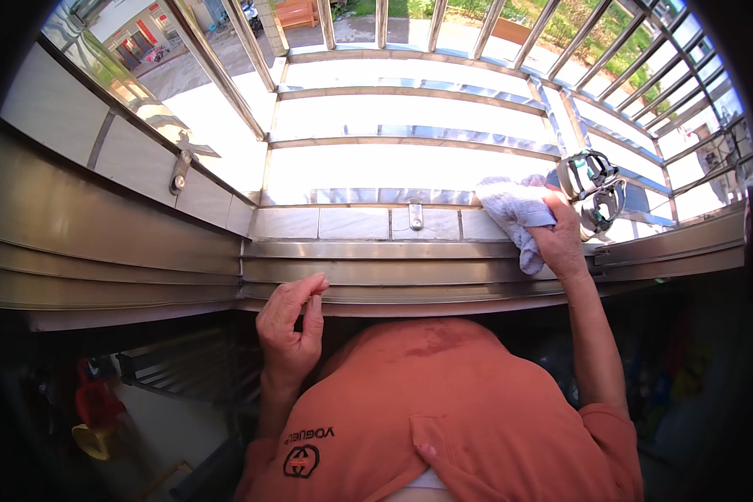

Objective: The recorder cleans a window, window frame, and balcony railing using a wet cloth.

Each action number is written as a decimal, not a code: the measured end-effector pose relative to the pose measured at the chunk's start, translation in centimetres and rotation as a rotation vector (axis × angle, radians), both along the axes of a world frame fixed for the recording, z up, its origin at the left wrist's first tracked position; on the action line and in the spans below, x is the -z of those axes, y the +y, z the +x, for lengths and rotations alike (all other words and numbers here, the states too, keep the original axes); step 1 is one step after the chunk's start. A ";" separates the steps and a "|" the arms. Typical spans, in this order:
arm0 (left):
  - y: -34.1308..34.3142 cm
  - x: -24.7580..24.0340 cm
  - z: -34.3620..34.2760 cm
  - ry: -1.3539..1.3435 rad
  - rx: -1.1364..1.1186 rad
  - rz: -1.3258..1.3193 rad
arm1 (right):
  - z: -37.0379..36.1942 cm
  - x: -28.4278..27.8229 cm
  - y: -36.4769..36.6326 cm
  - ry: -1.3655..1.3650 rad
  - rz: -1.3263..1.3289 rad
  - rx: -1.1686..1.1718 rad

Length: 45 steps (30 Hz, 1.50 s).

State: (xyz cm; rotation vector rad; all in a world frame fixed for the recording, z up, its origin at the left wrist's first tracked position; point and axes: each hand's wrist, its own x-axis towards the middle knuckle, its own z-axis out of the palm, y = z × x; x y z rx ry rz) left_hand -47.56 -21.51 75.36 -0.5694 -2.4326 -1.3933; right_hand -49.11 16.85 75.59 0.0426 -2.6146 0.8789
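My right hand [560,238] is closed round a bunched grey-white cloth [514,216] at the right end of the window sill. The cloth hangs over the tiled ledge and the metal window frame [376,272]. Just right of that hand, dark straps with a buckle-like loop [590,173] and a thin wire hang by the bars. My left hand [293,322] is at the inner edge of the frame, its fingers curled in and the thumb close to the fingertips. Nothing shows between them.
Beyond the sill stands a cage of metal window bars [418,142], with small metal brackets [416,216] fixed to the tiles [356,223]. A sliding-window frame [109,243] runs along the left. Indoors at lower left are a slatted rack [188,368] and a red item [99,402].
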 end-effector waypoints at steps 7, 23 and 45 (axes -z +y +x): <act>-0.2 1.8 -2.6 0.100 -0.106 0.040 | 1.7 1.8 -0.3 -0.059 0.455 0.236; -0.7 3.1 -2.3 0.380 -0.160 0.056 | -9.8 -1.5 -21.1 -0.080 -0.386 -0.478; -9.9 -13.9 -1.7 1.023 -0.706 -0.475 | -15.3 -25.2 -31.3 0.925 -0.664 -0.831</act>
